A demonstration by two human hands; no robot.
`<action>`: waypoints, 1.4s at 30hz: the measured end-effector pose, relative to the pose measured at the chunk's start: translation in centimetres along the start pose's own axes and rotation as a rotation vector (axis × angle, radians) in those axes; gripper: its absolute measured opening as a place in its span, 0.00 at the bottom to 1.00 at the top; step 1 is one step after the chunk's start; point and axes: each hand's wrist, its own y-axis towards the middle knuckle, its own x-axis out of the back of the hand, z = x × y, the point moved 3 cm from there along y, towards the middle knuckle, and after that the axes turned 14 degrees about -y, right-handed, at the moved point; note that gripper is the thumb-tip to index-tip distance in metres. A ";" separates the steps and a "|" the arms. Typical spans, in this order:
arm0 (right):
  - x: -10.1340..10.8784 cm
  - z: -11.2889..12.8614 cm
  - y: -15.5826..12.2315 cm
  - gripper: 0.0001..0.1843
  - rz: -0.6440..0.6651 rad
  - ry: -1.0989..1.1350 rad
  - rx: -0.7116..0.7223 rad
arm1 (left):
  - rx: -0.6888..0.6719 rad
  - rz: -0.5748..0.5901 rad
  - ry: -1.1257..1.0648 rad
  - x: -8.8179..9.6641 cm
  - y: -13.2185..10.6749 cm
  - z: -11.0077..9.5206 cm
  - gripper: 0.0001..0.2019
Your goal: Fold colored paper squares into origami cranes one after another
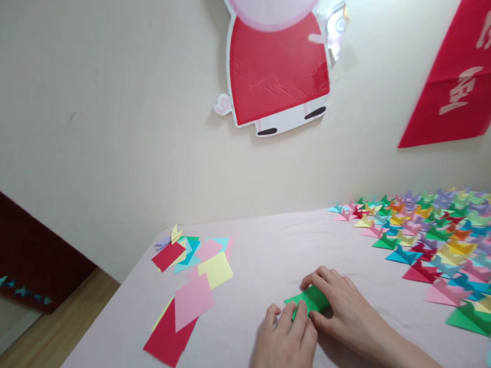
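Note:
A piece of green origami paper [314,299], partly folded, lies on the pale pink cloth near the front of the table. My right hand [344,302] grips its right side, thumb at the near edge and fingers over the far edge. From the front left, my left hand [288,338] has its curled fingertips on the paper's near left part. Both hands hide some of the sheet, so its full shape cannot be made out. Nearest on the left lie loose sheets: a pink square [193,302], a yellow sheet [216,269] and a red sheet [169,338].
Rows of many-coloured folded paper cranes [438,252] cover the table's right side. More loose sheets, including a small red one [169,255], lie at the back left beside a yellow folded piece [175,234]. Behind the table rises a wall with a red-bodied cartoon cutout [279,66].

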 end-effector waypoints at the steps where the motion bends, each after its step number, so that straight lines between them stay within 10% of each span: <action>1: 0.0 0.0 0.1 0.14 0.012 -0.002 -0.005 | 0.003 -0.002 -0.007 0.0 0.0 0.0 0.31; 14: -0.6 -2.6 1.0 0.28 0.052 0.246 0.039 | -0.028 0.044 -0.030 0.7 0.3 0.4 0.24; 42: 0.3 -2.0 0.4 0.17 0.028 0.229 0.027 | -0.060 0.233 -0.452 3.8 1.3 2.7 0.04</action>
